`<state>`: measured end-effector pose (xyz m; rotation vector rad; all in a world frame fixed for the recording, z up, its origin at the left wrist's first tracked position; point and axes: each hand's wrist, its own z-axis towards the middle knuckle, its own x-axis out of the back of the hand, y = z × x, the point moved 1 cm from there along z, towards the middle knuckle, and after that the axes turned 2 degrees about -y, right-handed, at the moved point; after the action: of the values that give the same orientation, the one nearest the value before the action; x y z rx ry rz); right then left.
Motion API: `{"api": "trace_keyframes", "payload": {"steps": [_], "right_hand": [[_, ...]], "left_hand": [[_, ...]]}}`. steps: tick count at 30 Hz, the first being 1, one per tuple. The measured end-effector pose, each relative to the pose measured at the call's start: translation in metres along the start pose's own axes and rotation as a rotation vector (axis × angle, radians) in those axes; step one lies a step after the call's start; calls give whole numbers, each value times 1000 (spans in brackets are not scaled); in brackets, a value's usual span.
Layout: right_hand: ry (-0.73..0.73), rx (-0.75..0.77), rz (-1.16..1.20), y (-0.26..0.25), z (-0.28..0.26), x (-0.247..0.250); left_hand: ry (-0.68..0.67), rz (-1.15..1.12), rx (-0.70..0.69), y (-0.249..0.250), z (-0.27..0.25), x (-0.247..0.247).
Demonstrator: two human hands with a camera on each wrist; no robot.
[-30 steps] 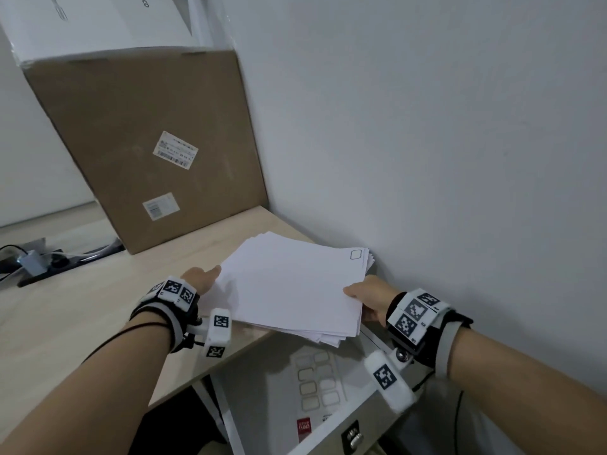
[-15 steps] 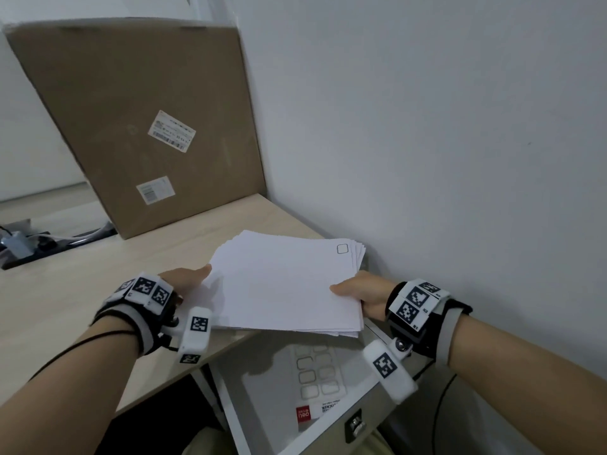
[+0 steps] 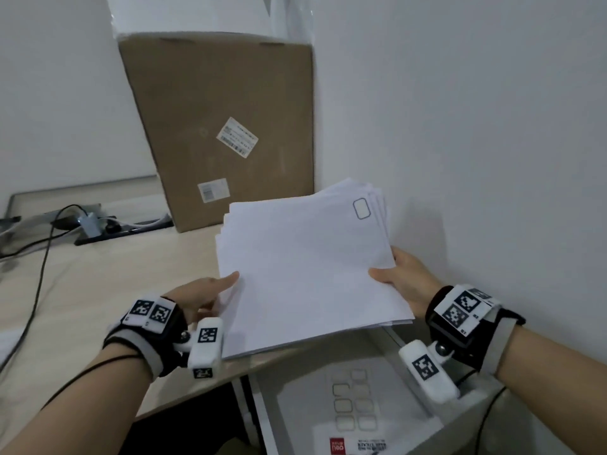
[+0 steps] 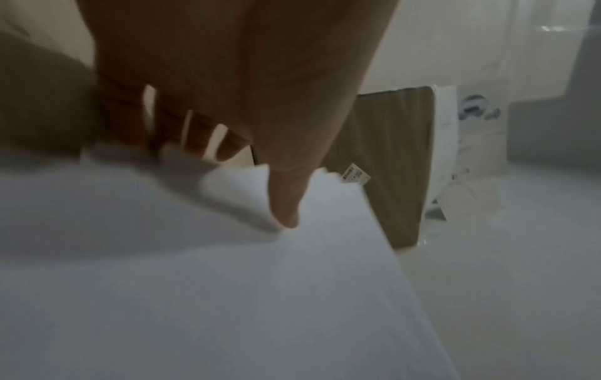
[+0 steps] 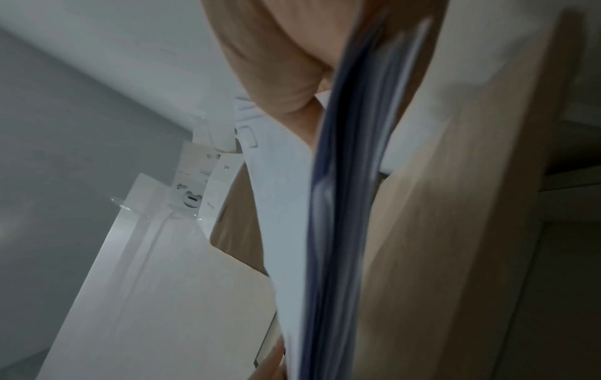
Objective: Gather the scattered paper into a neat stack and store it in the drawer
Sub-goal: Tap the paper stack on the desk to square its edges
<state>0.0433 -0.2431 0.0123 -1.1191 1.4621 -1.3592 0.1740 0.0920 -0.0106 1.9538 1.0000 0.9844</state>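
Hands lift a loose stack of white paper sheets (image 3: 305,270) above the edge of a pale wooden desk (image 3: 98,290), seen from the head camera. The left hand (image 3: 197,295) pinches the stack's left edge, thumb on top; the right hand (image 3: 405,280) pinches the right edge near its front corner, thumb on top. The sheets are fanned unevenly at the far edge. Below the stack an open white drawer (image 3: 295,405) holds a printed sheet. A brown cardboard box (image 3: 223,126) stands behind against the wall.

Left wrist view: the thumb (image 4: 286,195) presses on the top sheet (image 4: 227,295), other fingers (image 4: 127,123) curled beyond the paper's edge.

Right wrist view: blurred sheet edges (image 5: 344,205) run lengthwise past the thumb (image 5: 279,77) clamped on top, desk beside them.
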Motion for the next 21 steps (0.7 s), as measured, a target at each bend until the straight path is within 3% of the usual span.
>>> {"api": "trace_keyframes", "payload": {"steps": [4,9,11,17,21], "right_hand": [[-56,103,-12,-17,30,-23],[-106,261,-25,-51,84,-60],[-133,301,14,-64,108,-83],[-155,248,52,-38,171,-143],[-130,261,83,-18,191,-154]], "left_hand": [[20,-339,-194,13,9,12],[365,-381,-586,46,19,51],[485,-404,-681,60,23,68],[558,-361,-687,49,44,100],[594,-357,-666,33,55,108]]}}
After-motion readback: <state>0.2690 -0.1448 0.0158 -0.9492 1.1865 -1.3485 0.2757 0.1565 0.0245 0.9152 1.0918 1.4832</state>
